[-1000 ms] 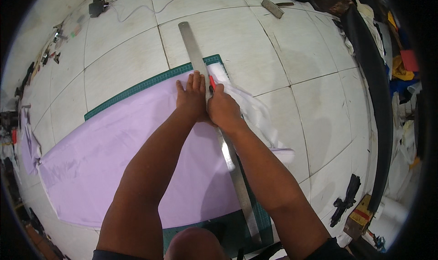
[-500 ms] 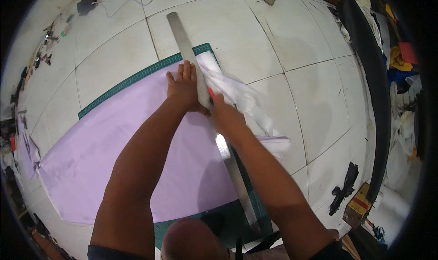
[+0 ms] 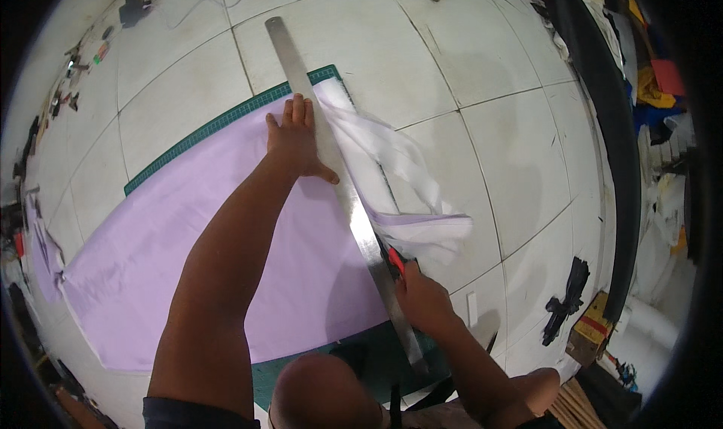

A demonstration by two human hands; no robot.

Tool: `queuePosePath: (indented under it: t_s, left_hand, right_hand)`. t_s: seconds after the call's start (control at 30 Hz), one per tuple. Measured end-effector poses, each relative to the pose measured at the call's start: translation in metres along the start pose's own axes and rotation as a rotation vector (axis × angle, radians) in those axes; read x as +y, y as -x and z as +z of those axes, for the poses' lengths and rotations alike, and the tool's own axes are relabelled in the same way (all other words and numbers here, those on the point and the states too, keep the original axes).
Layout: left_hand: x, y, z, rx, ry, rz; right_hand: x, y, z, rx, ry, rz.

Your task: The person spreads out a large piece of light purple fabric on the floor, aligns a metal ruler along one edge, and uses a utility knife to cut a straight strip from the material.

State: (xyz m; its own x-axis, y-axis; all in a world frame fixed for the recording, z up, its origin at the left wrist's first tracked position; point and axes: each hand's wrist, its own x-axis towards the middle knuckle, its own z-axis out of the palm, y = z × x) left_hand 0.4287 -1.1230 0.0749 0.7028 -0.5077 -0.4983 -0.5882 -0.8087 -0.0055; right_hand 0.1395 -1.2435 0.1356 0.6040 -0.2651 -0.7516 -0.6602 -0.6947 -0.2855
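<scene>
Fabric (image 3: 188, 233) in pale lilac lies over a green cutting mat (image 3: 218, 119) on the tiled floor (image 3: 520, 154), a steel ruler (image 3: 360, 229) laid across its right side. From here I see the left hand (image 3: 292, 144) open flat on it, thumb on the ruler, gripping nothing. On my right hand (image 3: 422, 299), the fingers are closed around a red-handled cutter (image 3: 396, 259) beside the ruler.
</scene>
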Motion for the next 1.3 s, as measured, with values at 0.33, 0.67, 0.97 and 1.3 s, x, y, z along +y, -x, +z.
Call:
queuePosePath:
  t_s: [0.33,0.67,0.97,1.3]
  left_hand:
    - [-0.008,0.002,0.004,0.007,0.001,-0.010]
    - [-0.007,0.003,0.002,-0.021,-0.039,-0.031]
    - [-0.003,-0.010,0.015,0.092,-0.033,-0.007]
    - [-0.002,-0.004,0.007,0.039,-0.018,-0.010]
  right_hand:
    - [-0.047,-0.170,-0.026,0.048,-1.440,-0.315]
    - [-0.049,-0.178,-0.085,0.641,-0.395,-0.287]
    - [-0.139,-0.190,-0.044,0.455,-0.072,-0.442]
    - [-0.155,-0.191,-0.063,0.374,-0.014,-0.373]
